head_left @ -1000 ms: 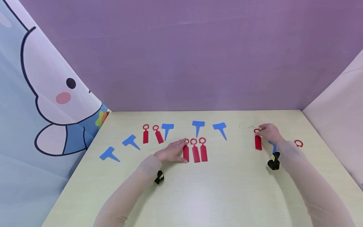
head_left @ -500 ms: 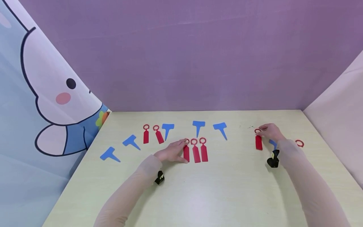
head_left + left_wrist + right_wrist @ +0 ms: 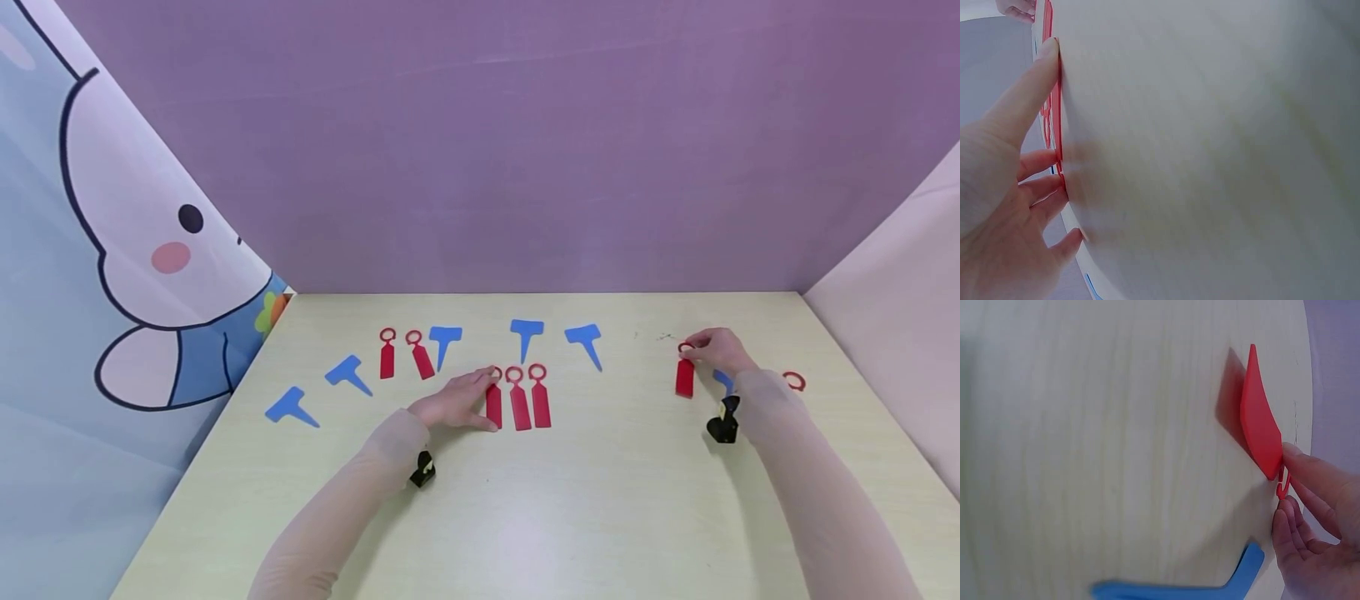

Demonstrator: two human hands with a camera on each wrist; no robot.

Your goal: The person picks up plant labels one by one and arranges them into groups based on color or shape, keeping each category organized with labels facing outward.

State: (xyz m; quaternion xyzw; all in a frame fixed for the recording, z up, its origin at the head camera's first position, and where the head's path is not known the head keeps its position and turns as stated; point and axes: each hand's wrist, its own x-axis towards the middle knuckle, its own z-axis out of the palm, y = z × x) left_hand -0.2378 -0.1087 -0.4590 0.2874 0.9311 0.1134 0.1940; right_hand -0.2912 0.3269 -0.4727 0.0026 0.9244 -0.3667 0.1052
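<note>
My left hand [image 3: 457, 402] rests at a flat red tag [image 3: 493, 406] with a ring end, the leftmost of a row of three. In the left wrist view its thumb touches one part of the red strip [image 3: 1057, 119] and the spread fingers touch farther along. At the right, my right hand [image 3: 718, 348] pinches another red ring tag [image 3: 685, 379] by its ring. The right wrist view shows this tag's body [image 3: 1259, 419] tilted up from the table, casting a shadow. A blue T-shaped plant label [image 3: 1166, 592] lies near that hand, partly hidden by it in the head view.
Beside the left hand lie two more red tags, one in the middle [image 3: 520, 408] and one at right [image 3: 541, 406]. Several blue T-shaped labels [image 3: 527, 333] and two red tags [image 3: 387, 358] lie farther back. Another red ring [image 3: 794, 381] shows beyond the right forearm. A purple wall [image 3: 510, 167] closes the back.
Both hands stay almost where they were, and the left still touches its tag. The right hand and its pinched tag have shifted very slightly; the view has also moved a little.
</note>
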